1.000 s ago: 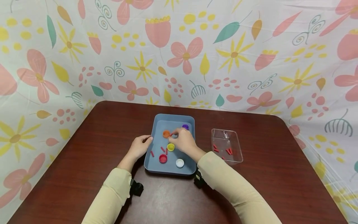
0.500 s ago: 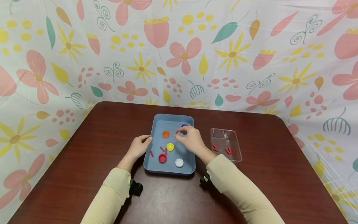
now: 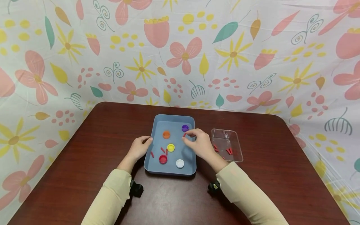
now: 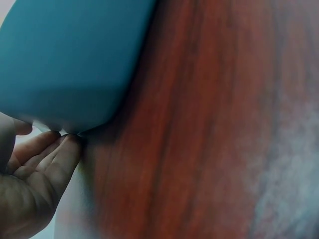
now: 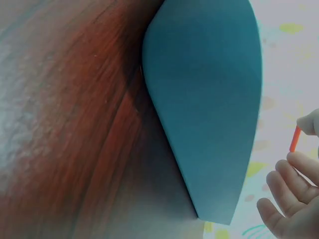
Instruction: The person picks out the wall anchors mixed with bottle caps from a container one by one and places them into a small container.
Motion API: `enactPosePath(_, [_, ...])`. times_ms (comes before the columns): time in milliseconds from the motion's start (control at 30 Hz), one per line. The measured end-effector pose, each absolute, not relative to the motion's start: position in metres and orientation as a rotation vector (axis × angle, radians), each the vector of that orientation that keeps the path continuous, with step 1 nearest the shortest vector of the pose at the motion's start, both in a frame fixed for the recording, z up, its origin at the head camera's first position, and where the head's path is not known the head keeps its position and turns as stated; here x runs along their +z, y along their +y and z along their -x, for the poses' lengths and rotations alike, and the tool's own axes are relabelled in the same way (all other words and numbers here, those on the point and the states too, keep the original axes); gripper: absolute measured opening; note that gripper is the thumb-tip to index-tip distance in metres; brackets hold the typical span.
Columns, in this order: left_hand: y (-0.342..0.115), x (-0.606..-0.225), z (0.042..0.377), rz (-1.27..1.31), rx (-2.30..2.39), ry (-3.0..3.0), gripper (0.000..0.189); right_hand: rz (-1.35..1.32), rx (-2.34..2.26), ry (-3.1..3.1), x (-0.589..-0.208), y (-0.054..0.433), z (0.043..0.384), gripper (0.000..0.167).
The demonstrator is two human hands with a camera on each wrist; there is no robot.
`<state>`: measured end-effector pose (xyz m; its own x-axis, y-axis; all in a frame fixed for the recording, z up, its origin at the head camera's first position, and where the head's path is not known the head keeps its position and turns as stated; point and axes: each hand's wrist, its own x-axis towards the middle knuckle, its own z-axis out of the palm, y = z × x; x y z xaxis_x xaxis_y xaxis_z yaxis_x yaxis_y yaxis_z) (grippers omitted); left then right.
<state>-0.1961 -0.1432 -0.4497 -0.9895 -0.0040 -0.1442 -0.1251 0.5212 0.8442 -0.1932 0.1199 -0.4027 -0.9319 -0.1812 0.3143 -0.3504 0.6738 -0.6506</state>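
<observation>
A blue-grey tray [image 3: 175, 170] lies on the table with orange [image 3: 166, 134], purple [image 3: 185, 128], yellow [image 3: 170, 147], red [image 3: 163, 159] and white [image 3: 180, 163] round caps spread inside it. Three short red sticks [image 3: 162, 150] rest in its left half. At the tray's left side my left hand [image 3: 139, 148] grips the rim, thumb on top and fingers against the outer wall. Over the right edge, just below the purple cap, my right hand [image 3: 201, 144] pinches another red stick [image 5: 295, 139] between thumb and index finger. Its other fingers are spread loosely in the right wrist view.
Right of the tray stands a clear plastic box [image 3: 238, 147] holding several red sticks [image 3: 229, 151]. Both stand on a dark wooden table [image 3: 267, 175], with a flower-patterned cloth [image 3: 180, 84] hanging behind.
My right hand has moved right, from beside the orange cap to the tray's right edge, still pinching the red stick. The purple cap shows fully now. My left hand stays at the rim.
</observation>
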Motion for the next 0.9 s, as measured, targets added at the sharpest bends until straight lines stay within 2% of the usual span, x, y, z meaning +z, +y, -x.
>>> enactPosePath(900, [-0.144,-0.448,0.195,0.105,1.492,2.604,0.046,-0.341,1.233,-2.479,-0.404,0.188,0.17,0.023])
